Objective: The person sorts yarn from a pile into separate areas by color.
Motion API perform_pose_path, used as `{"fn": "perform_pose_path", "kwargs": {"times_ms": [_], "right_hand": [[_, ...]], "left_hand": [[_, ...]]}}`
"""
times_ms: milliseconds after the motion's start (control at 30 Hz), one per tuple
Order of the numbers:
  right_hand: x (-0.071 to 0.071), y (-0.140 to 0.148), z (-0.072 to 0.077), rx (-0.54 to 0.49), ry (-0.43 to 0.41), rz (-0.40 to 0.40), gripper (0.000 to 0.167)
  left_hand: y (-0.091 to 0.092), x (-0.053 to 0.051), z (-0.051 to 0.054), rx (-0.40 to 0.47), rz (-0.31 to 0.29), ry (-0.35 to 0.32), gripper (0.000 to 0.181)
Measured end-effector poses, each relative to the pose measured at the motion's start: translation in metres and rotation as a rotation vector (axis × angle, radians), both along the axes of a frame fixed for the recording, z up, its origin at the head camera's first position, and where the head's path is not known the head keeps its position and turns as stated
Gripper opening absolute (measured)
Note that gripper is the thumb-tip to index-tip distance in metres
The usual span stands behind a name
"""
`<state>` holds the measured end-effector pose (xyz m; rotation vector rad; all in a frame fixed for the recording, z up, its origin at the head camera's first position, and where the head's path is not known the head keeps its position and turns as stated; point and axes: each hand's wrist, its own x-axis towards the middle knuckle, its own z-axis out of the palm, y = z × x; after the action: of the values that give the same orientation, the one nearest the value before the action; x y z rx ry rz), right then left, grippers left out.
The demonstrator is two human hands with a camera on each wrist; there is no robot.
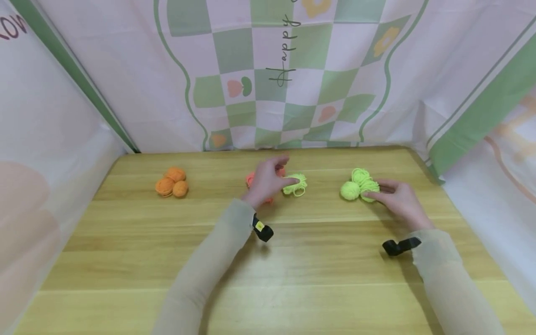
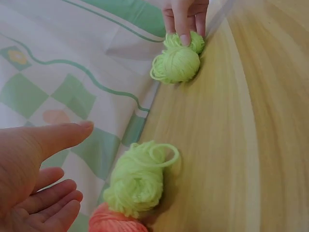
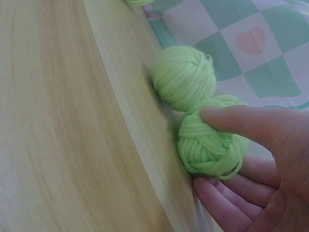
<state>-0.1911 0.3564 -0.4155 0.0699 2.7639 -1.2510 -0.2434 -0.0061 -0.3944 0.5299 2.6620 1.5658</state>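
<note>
My right hand [image 1: 399, 202] pinches one lime-green yarn ball [image 3: 210, 145], with the thumb on top and the fingers at its far lower side. That ball sits against another smooth lime-green ball [image 3: 183, 79], and a third green ball [image 1: 360, 175] lies behind them. Over the coral yarn balls [image 1: 250, 179] hovers my left hand [image 1: 266, 180], its thumb and fingers spread and holding nothing. It partly hides the coral balls, so their number cannot be told. Beside its thumb lies a single lime-green ball [image 2: 135, 186] with a loose loop, close against the coral yarn.
Several orange yarn balls [image 1: 169, 182] are clustered at the left of the wooden table [image 1: 293, 270]. A checked, printed curtain [image 1: 272, 56] hangs along the table's back edge, and more cloth drapes down both sides.
</note>
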Motion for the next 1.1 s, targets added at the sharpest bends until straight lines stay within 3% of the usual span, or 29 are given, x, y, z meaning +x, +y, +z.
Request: {"fn": "perform_pose_path", "kwargs": {"times_ms": [300, 667, 1100], "right_hand": [[0.0, 0.001, -0.001, 0.009, -0.002, -0.006, 0.091], [0.001, -0.001, 0.002, 0.027, -0.005, -0.004, 0.092], [-0.001, 0.0, 0.0, 0.019, -0.005, -0.016, 0.09]], "left_hand": [[0.01, 0.006, -0.013, -0.06, -0.044, -0.036, 0.069], [0.032, 0.019, -0.02, -0.001, -0.106, -0.072, 0.064], [0.049, 0.026, -0.037, -0.045, -0.062, -0.094, 0.066]]}}
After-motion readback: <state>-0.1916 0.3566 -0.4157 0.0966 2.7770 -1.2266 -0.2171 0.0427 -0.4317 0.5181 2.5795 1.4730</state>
